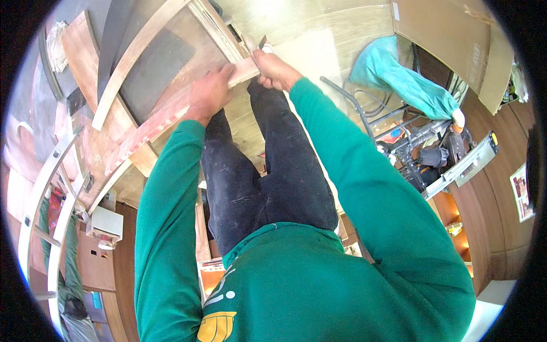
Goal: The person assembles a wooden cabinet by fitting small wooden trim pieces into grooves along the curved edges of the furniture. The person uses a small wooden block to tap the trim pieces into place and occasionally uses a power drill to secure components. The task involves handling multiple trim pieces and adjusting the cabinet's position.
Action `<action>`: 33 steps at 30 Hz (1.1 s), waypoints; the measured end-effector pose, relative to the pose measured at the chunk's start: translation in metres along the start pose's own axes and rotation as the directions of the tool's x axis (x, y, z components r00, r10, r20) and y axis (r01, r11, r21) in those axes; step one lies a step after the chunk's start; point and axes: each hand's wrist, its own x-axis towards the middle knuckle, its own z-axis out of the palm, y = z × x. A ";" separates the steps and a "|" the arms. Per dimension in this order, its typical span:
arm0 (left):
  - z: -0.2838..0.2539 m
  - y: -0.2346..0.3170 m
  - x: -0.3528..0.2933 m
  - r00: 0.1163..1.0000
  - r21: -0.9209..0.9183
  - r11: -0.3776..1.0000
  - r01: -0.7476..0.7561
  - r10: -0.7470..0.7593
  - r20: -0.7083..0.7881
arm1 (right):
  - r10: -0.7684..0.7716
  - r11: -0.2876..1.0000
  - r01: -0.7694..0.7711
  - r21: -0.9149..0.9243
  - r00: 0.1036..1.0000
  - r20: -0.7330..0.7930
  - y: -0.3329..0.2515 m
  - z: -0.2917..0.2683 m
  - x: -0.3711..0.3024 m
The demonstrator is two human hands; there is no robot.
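My left hand (pixel 212 93) lies over a long reddish wooden board (pixel 165 121), its fingers curled round the upper edge. At the near right end of that board is my right hand (pixel 274 69), closed on a small thin-bladed tool (pixel 250 43). The blade and a dark tip stick up past my fingers; most of the tool is hidden in my grip, so its exact kind cannot be made out. Under and beyond the board spreads a workbench top with a dark flat sheet (pixel 156 65) on it.
A curved wooden strip (pixel 134 60) and a wide plank (pixel 85 51) lie at the left. A pale ladder-like frame (pixel 40 196) stands at the left edge. On the right are a saw (pixel 436 157) with a teal dust bag (pixel 404 85) and a cardboard sheet (pixel 439 37).
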 end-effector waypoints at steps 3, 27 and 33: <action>-0.005 0.000 0.010 1.000 -0.002 1.000 -0.014 0.014 -0.020 | -0.025 1.000 0.023 0.016 0.996 0.087 -0.005 -0.011 0.035; 0.040 0.022 -0.025 0.949 -0.067 0.998 0.020 -0.040 -0.314 | -0.584 0.747 0.581 0.324 0.806 -0.099 0.081 -0.055 -0.214; 0.043 0.019 -0.010 0.933 -0.010 0.996 0.084 -0.082 -0.349 | -0.552 0.825 0.550 0.132 0.834 -0.025 0.092 -0.054 -0.248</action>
